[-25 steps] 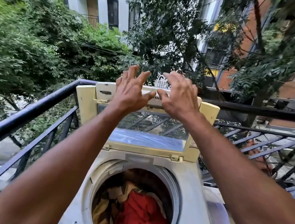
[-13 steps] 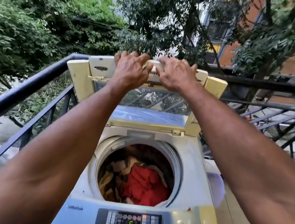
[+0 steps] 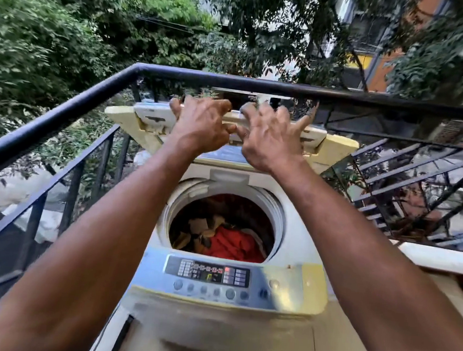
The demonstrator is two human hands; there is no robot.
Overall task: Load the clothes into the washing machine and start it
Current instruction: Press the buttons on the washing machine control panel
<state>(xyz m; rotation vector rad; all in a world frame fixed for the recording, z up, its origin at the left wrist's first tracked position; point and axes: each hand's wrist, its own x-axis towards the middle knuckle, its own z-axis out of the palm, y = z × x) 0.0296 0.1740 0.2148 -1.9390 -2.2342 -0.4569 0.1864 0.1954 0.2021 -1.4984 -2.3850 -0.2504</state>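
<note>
Clothes (image 3: 228, 242) lay loaded in the drum below both hands' curled fingers (image 3: 216, 108), which gripped the raised lid (image 3: 151, 116); closing and starting remained undone.

— Where's the washing machine (image 3: 296, 253)?
— White top-loader on the balcony, yellowed lid (image 3: 336, 148) folded up at the back.
— And the clothes (image 3: 230, 243)?
— Down in the drum, red piece on top, tan beside it.

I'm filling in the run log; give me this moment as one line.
stage: closing lid | left hand: grips lid top edge | right hand: on lid edge | drum: clothes loaded | panel: lit
</note>
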